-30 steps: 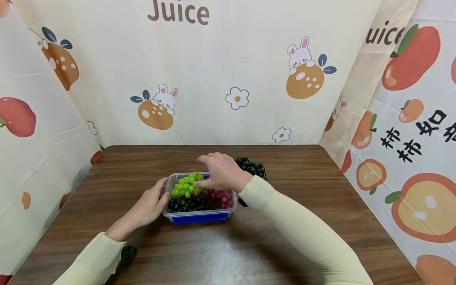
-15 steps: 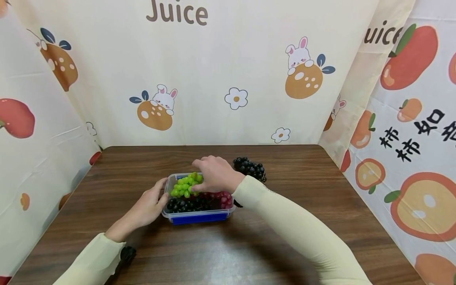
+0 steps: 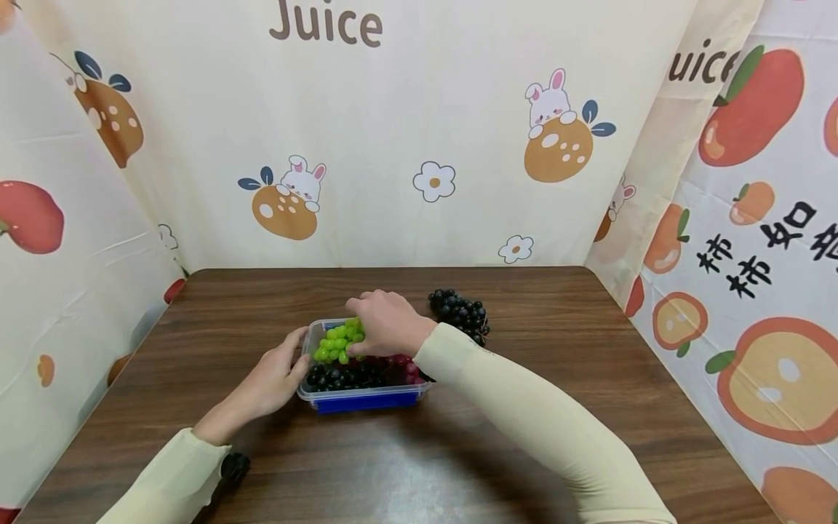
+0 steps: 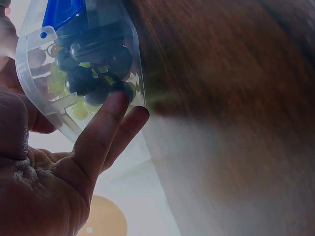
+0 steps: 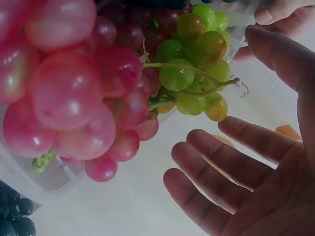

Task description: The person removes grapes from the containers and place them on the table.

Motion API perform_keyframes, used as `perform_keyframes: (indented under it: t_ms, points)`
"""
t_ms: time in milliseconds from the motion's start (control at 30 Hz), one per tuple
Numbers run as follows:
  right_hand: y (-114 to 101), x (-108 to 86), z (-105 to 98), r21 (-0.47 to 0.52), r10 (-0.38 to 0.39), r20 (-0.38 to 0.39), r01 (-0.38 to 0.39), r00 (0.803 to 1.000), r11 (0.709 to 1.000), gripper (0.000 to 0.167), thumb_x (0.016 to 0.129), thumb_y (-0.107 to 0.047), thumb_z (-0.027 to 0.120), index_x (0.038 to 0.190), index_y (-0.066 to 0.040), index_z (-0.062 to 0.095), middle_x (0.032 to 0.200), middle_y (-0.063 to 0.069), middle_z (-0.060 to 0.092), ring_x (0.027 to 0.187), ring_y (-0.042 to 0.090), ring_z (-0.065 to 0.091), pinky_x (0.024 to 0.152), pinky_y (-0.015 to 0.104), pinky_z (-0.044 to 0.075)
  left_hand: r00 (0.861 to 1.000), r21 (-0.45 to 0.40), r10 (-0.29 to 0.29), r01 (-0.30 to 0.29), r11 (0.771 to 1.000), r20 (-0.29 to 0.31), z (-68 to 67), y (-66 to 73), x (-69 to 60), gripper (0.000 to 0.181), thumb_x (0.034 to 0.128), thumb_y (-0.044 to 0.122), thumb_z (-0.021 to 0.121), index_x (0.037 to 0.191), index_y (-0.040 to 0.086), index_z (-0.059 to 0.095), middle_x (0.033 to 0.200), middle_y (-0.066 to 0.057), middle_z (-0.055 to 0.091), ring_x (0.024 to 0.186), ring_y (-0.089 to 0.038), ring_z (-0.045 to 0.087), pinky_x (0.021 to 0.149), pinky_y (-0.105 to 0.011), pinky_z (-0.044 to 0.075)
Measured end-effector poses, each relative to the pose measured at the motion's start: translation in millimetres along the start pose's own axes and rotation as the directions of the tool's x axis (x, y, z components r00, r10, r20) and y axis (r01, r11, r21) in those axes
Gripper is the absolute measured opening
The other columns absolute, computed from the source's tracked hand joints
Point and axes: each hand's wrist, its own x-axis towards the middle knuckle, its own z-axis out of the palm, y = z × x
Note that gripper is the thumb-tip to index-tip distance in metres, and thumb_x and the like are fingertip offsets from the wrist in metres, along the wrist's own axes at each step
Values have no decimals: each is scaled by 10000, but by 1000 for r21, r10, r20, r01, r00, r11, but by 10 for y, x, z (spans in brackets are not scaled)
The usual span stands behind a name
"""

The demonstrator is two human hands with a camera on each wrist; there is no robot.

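Note:
A clear plastic box with blue clips (image 3: 366, 402) stands on the table, holding bunches of grapes. Green grapes (image 3: 332, 343) lie at its back left, black grapes (image 3: 340, 376) at the front, and red grapes (image 3: 411, 371) at the right, partly hidden. My left hand (image 3: 271, 375) rests against the box's left side. In the left wrist view its straight fingers (image 4: 101, 130) lie along the clear wall. My right hand (image 3: 388, 324) reaches over the box with its thumb beside the green grapes. The right wrist view shows its fingers (image 5: 231, 167) spread and extended near the green bunch, gripping nothing.
Another bunch of black grapes (image 3: 458, 313) lies on the brown wooden table (image 3: 537, 320), behind and right of the box. Printed fabric (image 3: 393, 109) hangs along the back and both sides of the table.
My right hand has moved left and slightly down over the box, covering more of the green grapes. More of the loose black bunch shows. My left hand stays in place.

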Motion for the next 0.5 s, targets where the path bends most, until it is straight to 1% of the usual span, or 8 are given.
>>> perform_keyframes:
  t_ms: [67, 300, 500]
  points:
    - [-11, 18, 9, -15, 2, 4, -2, 1000, 1000, 737, 844, -570, 792, 1402, -123, 610, 1200, 28, 683, 1037, 195, 647, 902, 361, 554, 1000, 0, -2, 2, 1000, -2, 0, -2, -1, 547, 1084, 63, 443, 1556, -105, 224, 1421, -365, 484, 1146, -404, 650, 837, -462, 580]
    - [-34, 58, 66, -71, 14, 43, -11, 999, 997, 745, 835, -600, 786, 1400, -144, 619, 1223, 31, 669, 1087, 201, 625, 954, 375, 539, 1000, 4, -4, 4, 1000, -6, 10, 8, 3, 556, 1078, 58, 448, 1556, -109, 219, 1420, -366, 487, 1125, -381, 663, 827, -454, 581]
    - [-49, 92, 134, -107, -3, 52, 8, 999, 994, 741, 821, -620, 788, 1374, -152, 630, 1195, 22, 667, 1057, 192, 621, 931, 358, 544, 1000, 9, -4, 4, 1000, -5, 12, 3, -2, 557, 1078, 62, 451, 1557, -106, 221, 1421, -362, 486, 1123, -379, 663, 824, -455, 583]
